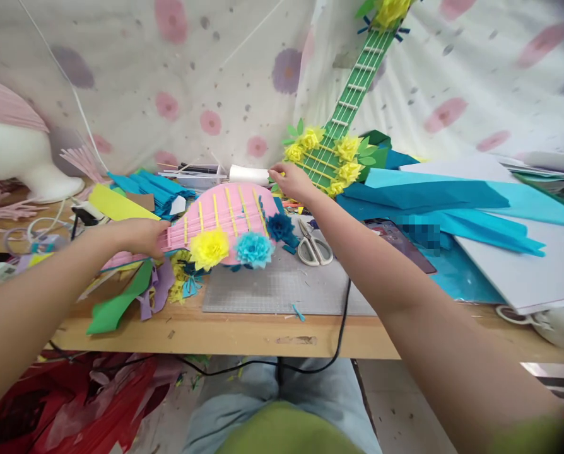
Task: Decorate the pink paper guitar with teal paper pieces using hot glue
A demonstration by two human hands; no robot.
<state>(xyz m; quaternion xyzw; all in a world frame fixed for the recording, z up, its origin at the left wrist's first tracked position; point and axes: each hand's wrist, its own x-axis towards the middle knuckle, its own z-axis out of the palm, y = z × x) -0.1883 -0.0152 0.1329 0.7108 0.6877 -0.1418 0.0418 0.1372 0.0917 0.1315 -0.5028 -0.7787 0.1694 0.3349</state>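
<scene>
My left hand (142, 238) is wrapped round the narrow neck of a pink paper lute (211, 211), which lies tilted over the mat with its rounded body to the right. Yellow strips cross its front, and a yellow paper flower (209, 248), a light blue one (254, 250) and a dark blue one (281, 227) sit along its near edge. Beyond the body, my right hand (289, 181) reaches to a white cylinder (248, 174) lying on its side. Thumb and fingers close at the cylinder's right end.
A green paper guitar (343, 120) with yellow flowers leans on the curtain. Scissors (313, 244) lie on the grey cutting mat (263, 293). Blue paper (428, 195) and a tablet (405, 243) are right. Paper scraps (121, 302) and a foam head (26, 154) are left. A black cable (341, 328) hangs over the edge.
</scene>
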